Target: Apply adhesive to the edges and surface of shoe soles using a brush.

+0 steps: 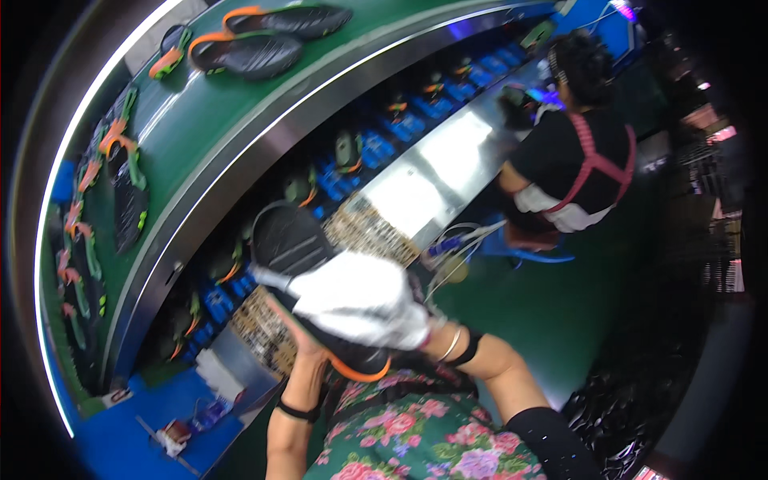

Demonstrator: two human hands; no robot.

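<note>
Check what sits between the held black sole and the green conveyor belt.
In the head view, between the black sole and the green conveyor belt runs the belt's metal side rail, then a lower row of blue holders carrying more soles.

Shoe sole held before the conveyor belt

Sole point(308, 276) at centre — belt point(208, 136) with more soles point(248, 52) toward ten o'clock, a seated person point(580, 160) at two o'clock.
</note>
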